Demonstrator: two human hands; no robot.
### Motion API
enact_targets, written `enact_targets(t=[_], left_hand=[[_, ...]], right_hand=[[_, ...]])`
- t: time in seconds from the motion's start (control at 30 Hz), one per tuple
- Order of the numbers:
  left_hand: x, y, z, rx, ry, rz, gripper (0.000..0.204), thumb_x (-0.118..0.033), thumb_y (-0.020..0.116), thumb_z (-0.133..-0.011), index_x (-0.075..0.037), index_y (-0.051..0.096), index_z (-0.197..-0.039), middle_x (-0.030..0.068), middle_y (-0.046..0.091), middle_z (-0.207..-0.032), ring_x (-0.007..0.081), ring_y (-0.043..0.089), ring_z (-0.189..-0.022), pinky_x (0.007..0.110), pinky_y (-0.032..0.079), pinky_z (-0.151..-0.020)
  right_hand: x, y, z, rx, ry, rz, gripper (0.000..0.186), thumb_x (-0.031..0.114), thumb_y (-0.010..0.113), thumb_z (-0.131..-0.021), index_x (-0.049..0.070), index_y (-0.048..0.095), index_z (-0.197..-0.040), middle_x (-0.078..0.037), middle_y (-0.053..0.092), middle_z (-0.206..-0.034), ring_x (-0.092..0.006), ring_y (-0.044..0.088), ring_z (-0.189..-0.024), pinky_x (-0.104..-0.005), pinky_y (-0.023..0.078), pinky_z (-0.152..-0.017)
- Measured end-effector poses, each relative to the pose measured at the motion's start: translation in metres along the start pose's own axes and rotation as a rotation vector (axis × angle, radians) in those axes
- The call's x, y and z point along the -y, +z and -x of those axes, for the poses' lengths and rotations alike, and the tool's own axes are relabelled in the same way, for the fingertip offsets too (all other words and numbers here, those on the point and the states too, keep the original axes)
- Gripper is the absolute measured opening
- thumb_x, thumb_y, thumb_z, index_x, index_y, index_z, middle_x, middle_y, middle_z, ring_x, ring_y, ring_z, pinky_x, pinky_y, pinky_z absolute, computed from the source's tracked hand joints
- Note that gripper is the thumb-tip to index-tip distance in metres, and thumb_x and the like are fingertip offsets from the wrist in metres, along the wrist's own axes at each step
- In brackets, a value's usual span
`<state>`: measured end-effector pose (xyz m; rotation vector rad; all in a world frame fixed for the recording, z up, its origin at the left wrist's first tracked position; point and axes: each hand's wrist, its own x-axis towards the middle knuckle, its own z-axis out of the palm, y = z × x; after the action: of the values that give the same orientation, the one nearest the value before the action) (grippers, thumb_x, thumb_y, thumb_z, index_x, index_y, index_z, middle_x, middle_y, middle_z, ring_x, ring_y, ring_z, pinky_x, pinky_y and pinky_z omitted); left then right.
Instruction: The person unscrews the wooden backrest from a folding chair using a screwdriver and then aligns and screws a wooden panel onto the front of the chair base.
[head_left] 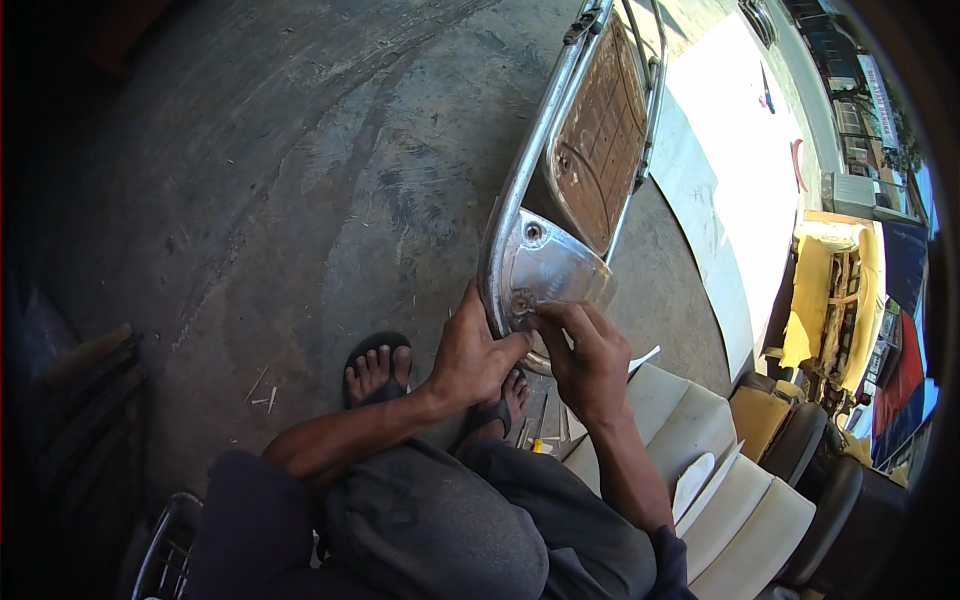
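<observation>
A folding chair's bent metal tube frame (517, 180) stands tilted in front of my knees. Its brown, worn panel (602, 130) sits between the tubes. Nearer to me, a shiny metal plate (556, 258) with round holes fills the rounded end of the frame. My left hand (468, 348) is wrapped round the tube at that end, its thumb toward the plate's lower edge. Beside the lower hole, my right hand (590, 365) has its thumb and fingers pinched together against the plate. Whatever is between those fingertips is too small or hidden to make out.
Pale padded cushions (690, 420) lie to my right, with torn yellow foam seats (835, 300) beyond them. A large white sheet (725, 170) covers the floor at the far right. A yellow-handled tool (541, 446) and scraps lie by my sandalled feet. A metal-framed item (165, 545) stands lower left.
</observation>
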<state>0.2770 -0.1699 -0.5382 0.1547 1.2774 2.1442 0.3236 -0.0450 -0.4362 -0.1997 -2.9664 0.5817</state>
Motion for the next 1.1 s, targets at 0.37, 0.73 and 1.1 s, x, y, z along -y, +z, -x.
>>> enact_targets(t=[0.37,0.73,1.1], left_hand=[[-0.003,-0.005,0.009,0.064,0.048,-0.071,0.058,-0.011,0.077,-0.085,0.005,0.043,-0.13,0.0247,0.068,-0.11,0.0315,0.07,-0.104,0.041,0.053,-0.09],[-0.011,-0.001,0.012,0.061,0.072,-0.139,0.06,-0.012,0.075,-0.085,0.005,0.043,-0.132,0.0256,0.068,-0.113,0.0351,0.071,-0.106,0.043,0.054,-0.09],[-0.016,0.004,0.015,0.019,0.04,-0.163,0.055,-0.013,0.074,-0.086,0.006,0.046,-0.13,0.0259,0.069,-0.109,0.0344,0.072,-0.104,0.042,0.056,-0.087]], right_hand=[[0.007,-0.013,-0.005,0.169,-0.064,0.093,0.017,0.004,0.076,-0.084,0.004,0.073,-0.101,-0.012,0.07,-0.089,-0.0294,0.072,-0.077,-0.0399,0.057,-0.067],[0.02,-0.021,-0.018,0.296,-0.108,0.2,0.017,0.007,0.068,-0.087,0.005,0.064,-0.103,-0.012,0.064,-0.09,-0.032,0.07,-0.084,-0.0418,0.058,-0.067],[0.021,-0.009,0.001,0.188,-0.198,0.338,0.025,0.009,0.068,-0.086,0.004,0.059,-0.109,-0.011,0.062,-0.094,-0.0277,0.069,-0.087,-0.038,0.059,-0.066]])
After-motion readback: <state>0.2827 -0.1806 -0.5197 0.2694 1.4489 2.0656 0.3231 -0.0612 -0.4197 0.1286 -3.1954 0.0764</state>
